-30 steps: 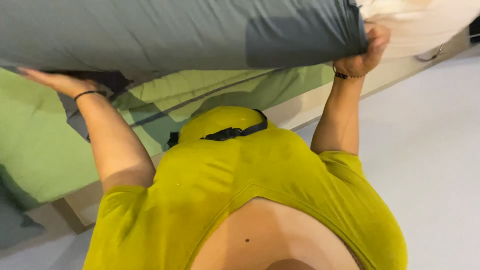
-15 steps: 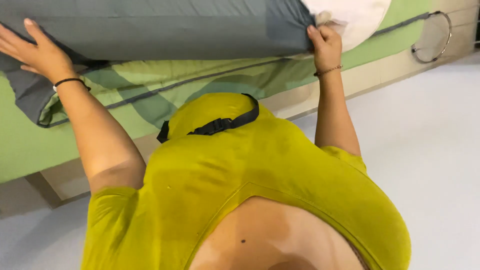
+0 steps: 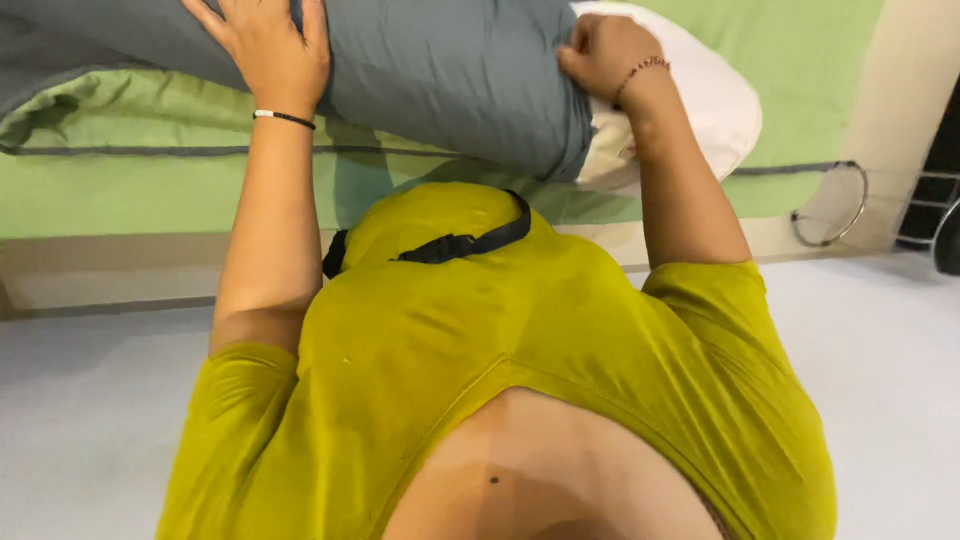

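A long pillow in a grey cover [image 3: 450, 80] lies across the green bed sheet [image 3: 150, 190]. Its white end [image 3: 700, 100] sticks out of the cover on the right. My left hand [image 3: 262, 50] rests flat on the grey cover, fingers spread, with a thin black-and-white band on the wrist. My right hand [image 3: 603, 52] is closed on the open edge of the cover where the white pillow shows; a beaded bracelet is on that wrist. My yellow-green shirt [image 3: 500, 370] and a black strap [image 3: 450, 245] fill the lower half of the view.
The bed has a pale wooden side rail [image 3: 120, 270] along its front edge. A metal ring [image 3: 828, 205] hangs at the bed's right end, beside a wire rack [image 3: 935, 215]. Pale grey floor [image 3: 880, 340] lies on both sides of me.
The pillow has come down from being held up high and now lies on the bed. My left hand has shifted right onto its top; my right hand stays at the cover's open end.
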